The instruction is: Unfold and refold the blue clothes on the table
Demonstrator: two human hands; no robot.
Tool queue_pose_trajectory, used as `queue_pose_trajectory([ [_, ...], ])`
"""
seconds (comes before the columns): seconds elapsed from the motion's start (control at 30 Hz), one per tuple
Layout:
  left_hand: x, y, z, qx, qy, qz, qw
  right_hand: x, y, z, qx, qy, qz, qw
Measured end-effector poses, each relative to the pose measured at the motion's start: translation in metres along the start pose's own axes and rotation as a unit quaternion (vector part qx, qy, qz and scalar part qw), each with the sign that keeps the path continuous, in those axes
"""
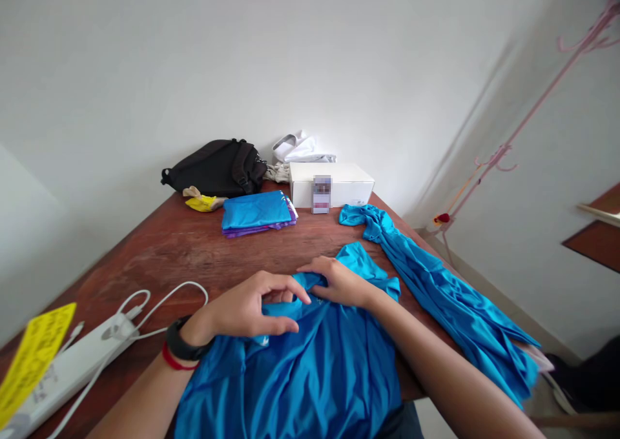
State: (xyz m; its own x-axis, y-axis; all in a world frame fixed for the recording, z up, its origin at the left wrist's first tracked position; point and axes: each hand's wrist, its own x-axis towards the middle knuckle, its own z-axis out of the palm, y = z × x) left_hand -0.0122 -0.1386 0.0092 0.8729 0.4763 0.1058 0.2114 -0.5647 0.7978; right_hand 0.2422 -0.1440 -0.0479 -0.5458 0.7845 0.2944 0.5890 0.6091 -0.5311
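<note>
The right hand (339, 283) pinches the collar of a crumpled blue shirt (290, 374) at the near edge of the wooden table (194, 252); the left hand (245, 306) arches over it, its hold unclear. A folded blue stack (256, 212) sits far — another blue shirt (436, 290) lies unfolded at right.

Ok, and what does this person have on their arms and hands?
The left arm and right arm are bare, with no sleeves. The left arm has a black wristband, perhaps a watch, and a thin red band at the wrist; the right shows none. The left hand and right hand show no gloves or rings.
</note>
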Motion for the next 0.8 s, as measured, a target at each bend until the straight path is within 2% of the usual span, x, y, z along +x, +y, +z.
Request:
queue_pose_trajectory([
  [0.13,0.001,-0.006,-0.009,0.098,0.107,-0.038,0.989,-0.002,0.004,-0.011,0.03,0.124,0.052,0.99],
  [0.23,0.002,-0.015,-0.012,0.203,0.18,-0.051,0.961,-0.004,0.006,-0.017,0.054,0.238,0.098,0.965],
  [0.33,0.004,-0.026,-0.013,0.251,0.209,-0.105,0.939,-0.005,0.008,-0.019,0.054,0.346,0.12,0.929],
  [0.4,0.003,-0.031,-0.013,0.244,0.198,-0.151,0.937,-0.004,0.007,-0.018,0.043,0.386,0.128,0.913],
  [0.5,0.002,-0.031,-0.016,0.193,0.127,-0.193,0.954,-0.004,0.006,-0.014,0.047,0.398,0.129,0.907],
  [0.63,0.003,-0.028,-0.014,0.077,0.026,-0.202,0.976,-0.003,0.004,-0.009,0.103,0.373,0.151,0.91],
  [0.7,0.006,-0.03,-0.01,0.0,0.017,-0.215,0.976,-0.002,0.001,-0.006,0.131,0.359,0.158,0.911],
  [0.8,0.009,-0.035,-0.001,-0.112,0.057,-0.264,0.956,-0.001,-0.007,-0.003,0.172,0.335,0.146,0.915],
])
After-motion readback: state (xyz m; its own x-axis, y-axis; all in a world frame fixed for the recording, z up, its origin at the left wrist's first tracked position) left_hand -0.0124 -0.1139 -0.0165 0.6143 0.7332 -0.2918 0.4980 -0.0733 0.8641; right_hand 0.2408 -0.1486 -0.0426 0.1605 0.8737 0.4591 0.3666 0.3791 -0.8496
